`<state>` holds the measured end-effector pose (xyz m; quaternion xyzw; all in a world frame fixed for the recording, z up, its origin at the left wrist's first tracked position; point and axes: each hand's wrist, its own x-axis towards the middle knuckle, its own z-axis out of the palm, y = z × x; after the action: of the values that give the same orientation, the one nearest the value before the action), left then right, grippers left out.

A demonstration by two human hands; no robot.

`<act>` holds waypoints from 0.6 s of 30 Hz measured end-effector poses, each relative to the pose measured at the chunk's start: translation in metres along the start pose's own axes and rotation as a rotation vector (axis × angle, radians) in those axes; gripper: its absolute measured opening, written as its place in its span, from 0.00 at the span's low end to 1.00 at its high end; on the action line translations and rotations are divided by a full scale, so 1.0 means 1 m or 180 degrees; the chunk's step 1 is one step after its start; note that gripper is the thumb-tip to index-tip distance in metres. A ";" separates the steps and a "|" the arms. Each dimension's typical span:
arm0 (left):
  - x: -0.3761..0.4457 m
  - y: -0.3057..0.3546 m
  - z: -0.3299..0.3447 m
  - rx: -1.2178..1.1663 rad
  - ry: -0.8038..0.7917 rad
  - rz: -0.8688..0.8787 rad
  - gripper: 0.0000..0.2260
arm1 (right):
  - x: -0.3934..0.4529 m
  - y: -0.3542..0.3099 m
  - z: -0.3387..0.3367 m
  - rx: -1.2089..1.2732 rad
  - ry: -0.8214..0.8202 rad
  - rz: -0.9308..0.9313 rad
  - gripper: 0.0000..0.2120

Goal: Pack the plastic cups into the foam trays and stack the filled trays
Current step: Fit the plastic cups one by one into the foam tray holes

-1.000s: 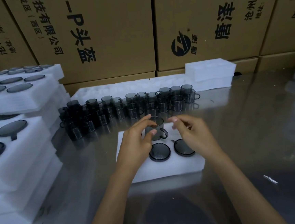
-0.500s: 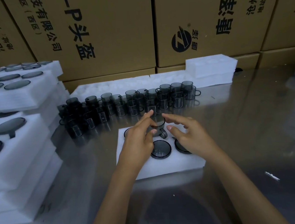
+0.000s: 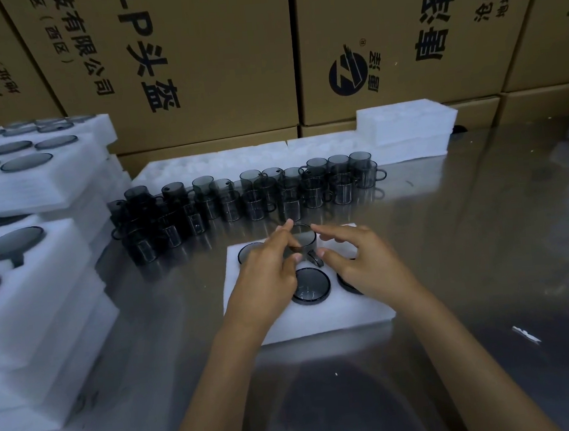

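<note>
Here, a smoky plastic cup [image 3: 304, 242] is sitting in the foam tray [image 3: 323, 318] at frame centre, the left hand [image 3: 267, 275] pinching its rim, the right hand [image 3: 366, 263] hovering released. It is probably light and slick (grip rim or handle). Spare cups [image 3: 250, 197] are crowding just behind.

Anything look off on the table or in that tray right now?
Mostly fine. One small white scrap lies loose on the steel table, right of the foam tray. The cup under the left hand isn't fully seated yet.
</note>
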<state>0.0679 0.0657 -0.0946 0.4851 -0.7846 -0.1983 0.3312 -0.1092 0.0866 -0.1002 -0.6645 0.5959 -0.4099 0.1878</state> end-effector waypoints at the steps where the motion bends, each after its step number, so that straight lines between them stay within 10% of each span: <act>1: 0.000 -0.003 0.003 0.0143 -0.0069 -0.0019 0.11 | 0.000 0.000 0.000 -0.0049 -0.0004 -0.0010 0.18; 18: 0.000 -0.001 0.002 0.0662 -0.0506 -0.0258 0.10 | -0.001 0.003 0.005 -0.0777 -0.0159 -0.0130 0.15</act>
<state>0.0670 0.0651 -0.0969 0.5309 -0.8045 -0.1669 0.2077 -0.1072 0.0863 -0.1053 -0.7044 0.6229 -0.3214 0.1119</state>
